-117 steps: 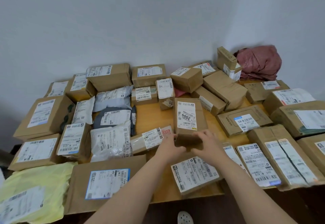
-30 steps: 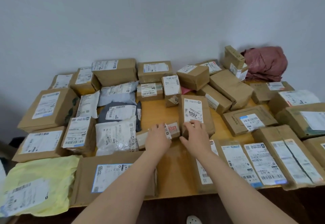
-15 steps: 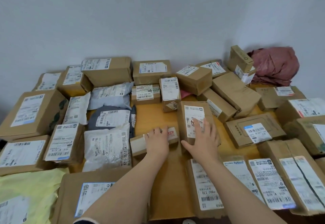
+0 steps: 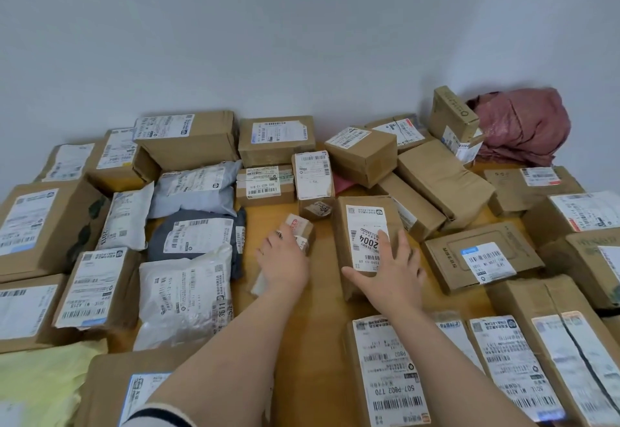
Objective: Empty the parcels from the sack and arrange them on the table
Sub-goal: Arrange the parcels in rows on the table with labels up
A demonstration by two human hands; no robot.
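Pale wall [image 4: 302, 40] behind, wooden table [image 4: 322, 342] in front, and nearly the whole tabletop is covered in parcels [image 4: 188, 138]. Near the middle, on a bare strip of wood, lies a small narrow box [image 4: 303, 225], taped over, its far end angled away to the right. The left hand [image 4: 283, 260] sits on its near half, fingers curled over the box so that only the far end shows past the fingertips. Just to the right, not touching it, a brown box [image 4: 362, 215] with a label reading 2004 lies flat. The right hand [image 4: 391, 274] rests on its near end, fingers [image 4: 382, 238] straight and spread across the label, thumb out to the left by the near edge. Left of the hands lie soft bags [image 4: 194, 185] in grey, dark and white. A flat box [image 4: 479, 255] sits right of the labelled one. A crumpled pink sack [image 4: 523, 124] fills the far right corner, against the wall.
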